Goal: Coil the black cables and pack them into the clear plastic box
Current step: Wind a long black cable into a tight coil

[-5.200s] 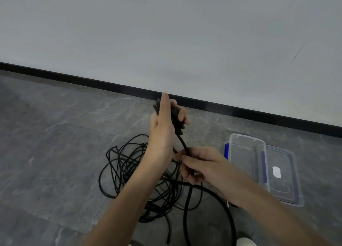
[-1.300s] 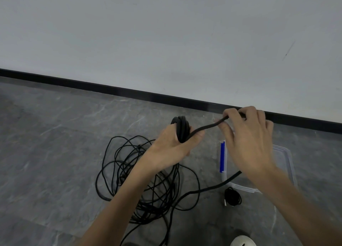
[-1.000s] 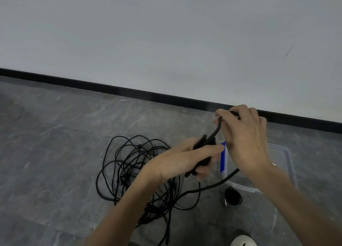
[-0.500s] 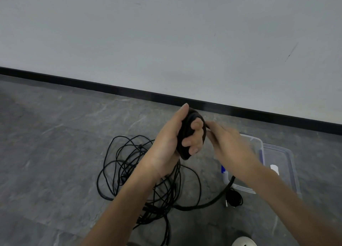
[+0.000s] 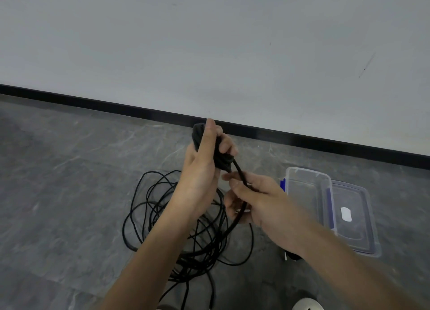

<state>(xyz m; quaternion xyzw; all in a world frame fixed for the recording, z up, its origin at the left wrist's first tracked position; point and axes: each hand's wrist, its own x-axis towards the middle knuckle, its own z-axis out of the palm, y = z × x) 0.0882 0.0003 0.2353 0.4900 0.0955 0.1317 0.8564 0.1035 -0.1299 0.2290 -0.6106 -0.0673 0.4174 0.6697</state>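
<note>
My left hand [image 5: 202, 163] is raised above the floor and grips a tight coil of thick black cable [image 5: 221, 157], fingers curled round it. The cable's free run leaves the coil downward and passes through my right hand [image 5: 251, 198], which pinches it just below the coil. A loose tangle of thin black cables [image 5: 176, 221] lies on the grey floor under both hands. The clear plastic box [image 5: 309, 193] stands open on the floor to the right, with blue latches. Its clear lid [image 5: 353, 219] lies beside it.
A white wall with a black skirting board [image 5: 93, 103] runs across behind the work area. A small dark coiled item [image 5: 294, 256] lies on the floor by the box, partly hidden by my right forearm. A white shoe tip [image 5: 307, 305] shows at the bottom edge.
My right hand has come down from the coil's side to below it and now pinches the cable's free run. My left hand has lifted the coil a little higher.
</note>
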